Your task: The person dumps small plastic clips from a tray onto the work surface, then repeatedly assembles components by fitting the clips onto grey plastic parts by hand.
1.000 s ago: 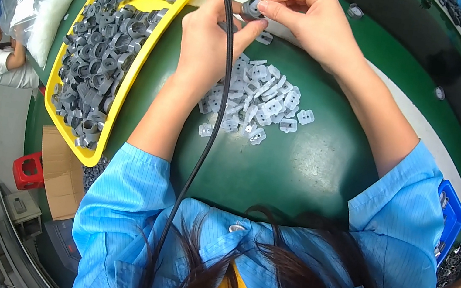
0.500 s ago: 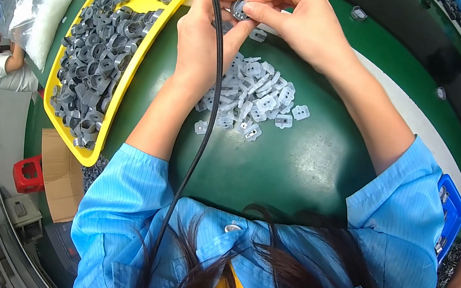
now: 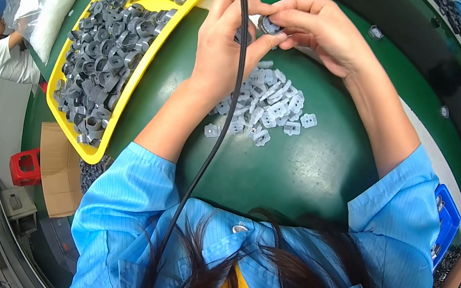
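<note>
Between the fingertips of both hands is a small, round, dark grey plastic part (image 3: 270, 26) with a ring-like rim. My left hand (image 3: 224, 41) is closed on its left side, and a second dark piece shows partly inside that palm. My right hand (image 3: 327, 34) pinches the same part from the right, fingers bent around its edge. Just below the hands, a loose pile of small translucent plastic plates (image 3: 274, 108) lies on the green table (image 3: 299, 174). A black cable (image 3: 230, 82) crosses in front of my left hand.
At the left, a yellow tray (image 3: 143, 70) holds many grey ring-shaped parts. A blue bin (image 3: 448, 222) stands by my right elbow. A cardboard box (image 3: 57, 175) and a red stool (image 3: 26, 167) are lower left. Other people sit at both sides; a plastic bag (image 3: 56, 14) lies far left.
The whole view has shifted slightly, with tray and pile farther right. Both hands have turned around the grey part, and my right hand's fingers are now more curled beneath it.
</note>
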The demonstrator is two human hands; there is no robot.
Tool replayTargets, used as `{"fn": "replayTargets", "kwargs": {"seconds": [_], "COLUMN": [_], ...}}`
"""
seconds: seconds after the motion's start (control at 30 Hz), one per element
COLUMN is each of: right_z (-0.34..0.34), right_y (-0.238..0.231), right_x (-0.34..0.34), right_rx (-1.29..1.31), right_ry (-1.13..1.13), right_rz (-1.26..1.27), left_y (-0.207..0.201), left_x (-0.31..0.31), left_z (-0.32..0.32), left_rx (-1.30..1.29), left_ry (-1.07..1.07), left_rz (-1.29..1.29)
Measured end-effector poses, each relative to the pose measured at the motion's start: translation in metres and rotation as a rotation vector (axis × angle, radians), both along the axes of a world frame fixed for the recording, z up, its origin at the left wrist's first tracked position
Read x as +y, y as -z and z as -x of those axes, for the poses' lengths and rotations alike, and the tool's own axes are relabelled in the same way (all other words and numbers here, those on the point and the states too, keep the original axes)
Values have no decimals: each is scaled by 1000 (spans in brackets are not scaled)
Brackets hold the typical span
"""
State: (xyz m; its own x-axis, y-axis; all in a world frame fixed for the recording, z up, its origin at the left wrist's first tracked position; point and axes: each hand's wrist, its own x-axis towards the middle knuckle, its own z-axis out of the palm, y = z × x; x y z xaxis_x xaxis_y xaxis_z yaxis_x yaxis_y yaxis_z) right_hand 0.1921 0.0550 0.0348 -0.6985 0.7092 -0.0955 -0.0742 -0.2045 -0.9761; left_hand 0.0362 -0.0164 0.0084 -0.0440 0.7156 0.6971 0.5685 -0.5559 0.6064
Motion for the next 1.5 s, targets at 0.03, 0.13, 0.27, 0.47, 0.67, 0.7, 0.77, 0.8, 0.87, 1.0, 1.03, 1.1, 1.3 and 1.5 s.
{"fn": "replayTargets", "kwargs": {"seconds": [0.03,0.13,0.27,0.47,0.67,0.7,0.77,0.8,0.87,1.0,1.03,1.1,1.3,1.5], "right_z": [-3,-10,-11,1,-9,-3,-14,-25,-25,-24,-27,-15,-1,-1], "right_y": [0,-8,-17,-13,13,10,26,43,42,42,40,23,26,4], "right_x": [5,5,4,-8,26,25,43,58,60,54,50,27,12,20], "right_rx": [9,-34,-192,-34,109,101,-153,-238,-434,206,-485,-390,-395,-187], "right_ry": [-38,-97,-113,10,50,187,374,436,495,522,460,112,-101,76], "right_rz": [19,3,-208,-386,87,97,-137,-333,-580,-1311,-1234,-1018,-1031,-172], "left_y": [0,-5,-4,-14,-16,-7,4,8,12,9,4,6,5,3], "left_x": [2,3,2,-1,-4,0,8,12,13,11,10,12,14,6], "left_z": [1,11,12,8,13,24,25,23,30,27,24,31,42,25], "left_rx": [-24,-12,-35,-95,91,125,172,170,176,-53,-83,-270,-730,-359], "left_ry": [42,175,222,177,48,16,-48,-32,-37,-21,-88,-36,172,74], "left_rz": [-2,72,76,-53,291,270,272,274,338,509,510,514,571,520]}}
